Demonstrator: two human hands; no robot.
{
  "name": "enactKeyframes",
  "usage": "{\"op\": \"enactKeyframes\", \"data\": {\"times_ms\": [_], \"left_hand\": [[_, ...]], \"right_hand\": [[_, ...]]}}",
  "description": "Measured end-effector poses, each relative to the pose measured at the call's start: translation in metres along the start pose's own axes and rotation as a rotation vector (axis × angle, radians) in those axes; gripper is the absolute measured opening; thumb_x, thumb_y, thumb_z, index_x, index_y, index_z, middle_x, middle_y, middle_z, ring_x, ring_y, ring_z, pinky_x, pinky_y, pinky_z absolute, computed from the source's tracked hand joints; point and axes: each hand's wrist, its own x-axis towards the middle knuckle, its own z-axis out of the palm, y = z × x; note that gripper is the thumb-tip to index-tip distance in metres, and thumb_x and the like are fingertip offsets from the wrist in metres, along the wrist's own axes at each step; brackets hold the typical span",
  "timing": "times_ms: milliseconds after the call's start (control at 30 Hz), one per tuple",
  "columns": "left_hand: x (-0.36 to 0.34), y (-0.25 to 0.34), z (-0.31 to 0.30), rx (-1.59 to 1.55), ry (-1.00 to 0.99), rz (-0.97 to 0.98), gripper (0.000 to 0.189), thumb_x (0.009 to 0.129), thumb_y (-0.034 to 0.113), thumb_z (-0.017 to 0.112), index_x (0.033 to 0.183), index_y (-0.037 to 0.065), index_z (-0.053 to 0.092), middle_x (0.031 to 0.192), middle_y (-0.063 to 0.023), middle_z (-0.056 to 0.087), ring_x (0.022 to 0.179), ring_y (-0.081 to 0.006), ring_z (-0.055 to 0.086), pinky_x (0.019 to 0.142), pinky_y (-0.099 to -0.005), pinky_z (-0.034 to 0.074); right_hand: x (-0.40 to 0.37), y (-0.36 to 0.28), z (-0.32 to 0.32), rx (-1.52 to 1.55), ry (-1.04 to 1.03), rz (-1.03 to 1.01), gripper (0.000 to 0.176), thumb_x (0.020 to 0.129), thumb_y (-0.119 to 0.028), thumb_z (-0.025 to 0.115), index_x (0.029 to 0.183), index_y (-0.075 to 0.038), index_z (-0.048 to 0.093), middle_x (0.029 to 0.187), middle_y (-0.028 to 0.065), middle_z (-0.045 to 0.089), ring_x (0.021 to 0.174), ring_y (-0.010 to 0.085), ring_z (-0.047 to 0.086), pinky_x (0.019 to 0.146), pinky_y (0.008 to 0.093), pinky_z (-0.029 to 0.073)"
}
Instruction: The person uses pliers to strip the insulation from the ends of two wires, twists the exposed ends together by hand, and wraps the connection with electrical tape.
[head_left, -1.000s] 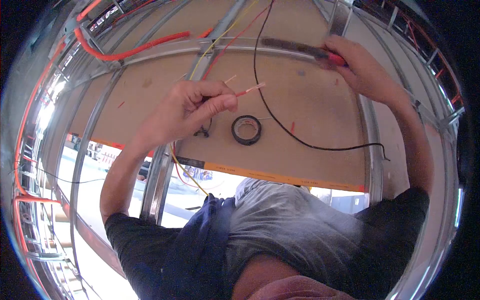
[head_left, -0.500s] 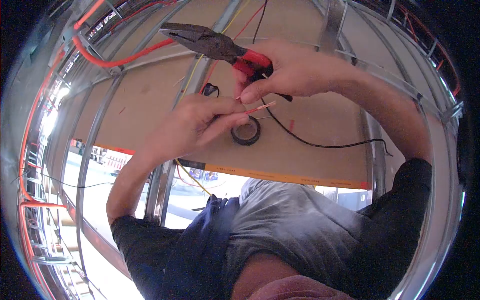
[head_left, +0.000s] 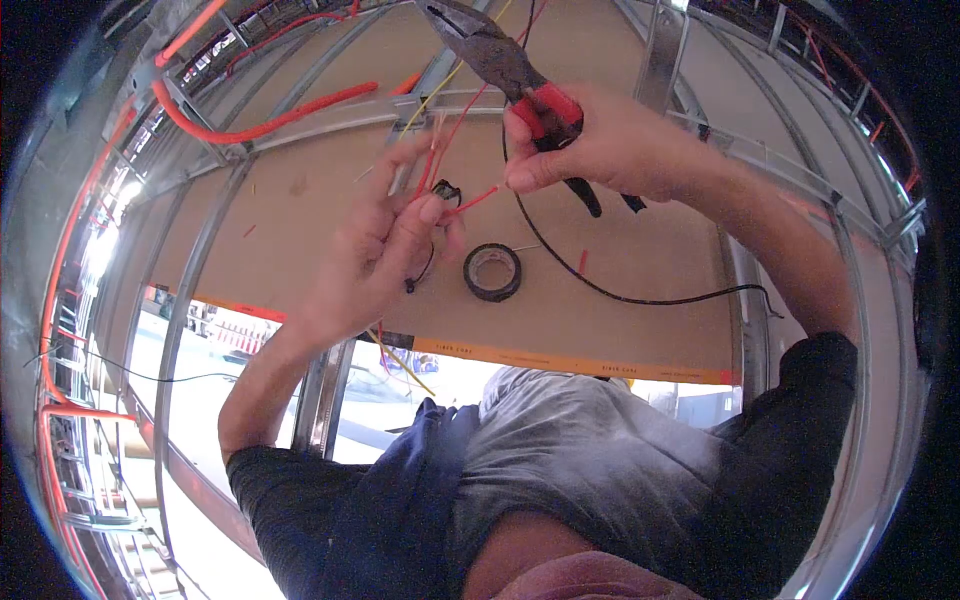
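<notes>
My right hand [head_left: 600, 140] is closed on red-handled pliers [head_left: 490, 50], whose dark jaws point up and left. Its thumb and forefinger also pinch the tip of a red wire [head_left: 477, 200]. My left hand [head_left: 385, 235] holds the same wire between thumb and fingers, a short way to the left, with some fingers raised. More red wire runs up from the left hand past the pliers. Below and between the hands, a roll of black tape [head_left: 492, 273] lies on the brown board [head_left: 640, 250]. A small black object [head_left: 447, 192] is partly hidden behind the left hand.
A black cable [head_left: 640, 299] curves across the board to the right. Metal studs [head_left: 205, 240] frame both sides, and orange conduit [head_left: 250, 125] bends at upper left. A yellow wire [head_left: 405, 365] hangs under my left forearm. Bright openings show below the board.
The pliers and my right hand have shifted up and right. My left hand has moved left and its fingers have loosened. The red wire's tip is now at my right fingertips.
</notes>
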Motion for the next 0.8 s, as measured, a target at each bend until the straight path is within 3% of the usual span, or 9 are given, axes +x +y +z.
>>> {"op": "enactKeyframes", "data": {"times_ms": [200,333,433,500,567,633,667,733,800], "left_hand": [[0.004,0.005,0.011,0.361,0.062,0.149,0.035,0.104,0.011,0.045,0.139,0.009,0.05,0.082,-0.0007,0.058,0.062,-0.0059,0.046,0.058,-0.021,0.039],[0.007,0.0,0.014,0.329,0.114,0.163,0.03,0.102,0.011,0.052,0.131,0.007,0.056,0.079,0.0002,0.057,0.064,-0.0056,0.047,0.057,-0.0214,0.038],[0.01,-0.002,0.015,0.317,0.115,0.132,0.027,0.101,0.014,0.056,0.126,0.004,0.059,0.094,-0.0017,0.066,0.074,-0.0069,0.055,0.065,-0.0217,0.044],[0.012,0.001,0.019,0.343,0.203,0.165,0.019,0.097,0.016,0.063,0.106,0.0,0.065,0.073,0.0012,0.055,0.066,-0.0043,0.048,0.057,-0.0221,0.038],[0.011,0.007,0.017,0.324,0.19,0.075,0.018,0.097,0.016,0.063,0.104,0.0,0.066,0.073,0.001,0.057,0.067,-0.0046,0.05,0.058,-0.0222,0.039],[0.01,0.003,0.012,0.3,0.19,-0.016,0.018,0.097,0.016,0.063,0.101,-0.001,0.067,0.073,0.0008,0.058,0.069,-0.0048,0.051,0.059,-0.0224,0.041],[0.011,-0.008,0.008,0.281,0.204,0.094,0.017,0.097,0.016,0.063,0.101,0.0,0.067,0.075,0.0006,0.06,0.07,-0.0052,0.053,0.061,-0.0226,0.042],[0.009,-0.014,0.001,0.259,0.238,0.202,0.017,0.097,0.015,0.063,0.101,0.0,0.068,0.076,0.0004,0.062,0.072,-0.0056,0.055,0.063,-0.0228,0.044],[0.006,-0.011,-0.006,0.259,0.192,0.198,0.016,0.096,0.014,0.063,0.102,0.0,0.068,0.08,0.0,0.065,0.075,-0.006,0.057,0.066,-0.0228,0.046]], "right_hand": [[-0.006,0.004,0.009,-0.063,0.168,-0.058,0.034,0.071,-0.022,0.086,0.09,-0.005,0.063,0.076,0.0017,0.064,0.072,0.0126,0.059,0.07,0.0297,0.049],[-0.011,0.0,0.013,-0.147,0.213,-0.127,0.032,0.073,-0.02,0.084,0.09,-0.004,0.063,0.077,0.0052,0.066,0.071,0.0148,0.06,0.07,0.0317,0.049],[-0.017,-0.009,0.019,-0.166,0.232,-0.173,0.024,0.079,-0.012,0.08,0.089,-0.006,0.06,0.079,-0.0017,0.061,0.076,0.0076,0.055,0.072,0.0267,0.047],[-0.02,-0.009,0.022,-0.187,0.242,-0.196,0.022,0.081,-0.013,0.079,0.09,-0.006,0.06,0.078,-0.0018,0.06,0.074,0.0078,0.054,0.071,0.0268,0.046],[-0.021,-0.009,0.02,-0.208,0.248,-0.221,0.021,0.082,-0.015,0.077,0.091,-0.006,0.06,0.078,-0.002,0.06,0.073,0.0079,0.053,0.07,0.027,0.046],[-0.023,-0.012,0.011,-0.283,0.161,-0.187,0.018,0.089,-0.019,0.071,0.093,-0.005,0.059,0.078,-0.0018,0.06,0.071,0.0084,0.053,0.068,0.0267,0.045],[-0.027,-0.018,0.005,-0.289,0.149,-0.194,0.018,0.089,-0.019,0.071,0.093,-0.005,0.059,0.078,-0.0018,0.06,0.071,0.0084,0.053,0.068,0.0267,0.045],[-0.037,-0.03,-0.012,-0.219,-0.03,0.172,0.017,0.095,-0.022,0.063,0.097,-0.005,0.058,0.079,-0.0012,0.06,0.071,0.0089,0.053,0.066,0.0263,0.045],[-0.041,-0.027,-0.027,-0.282,-0.133,0.179,0.016,0.097,-0.021,0.06,0.1,-0.005,0.058,0.08,-0.0009,0.06,0.072,0.0092,0.055,0.066,0.0257,0.046]]}}
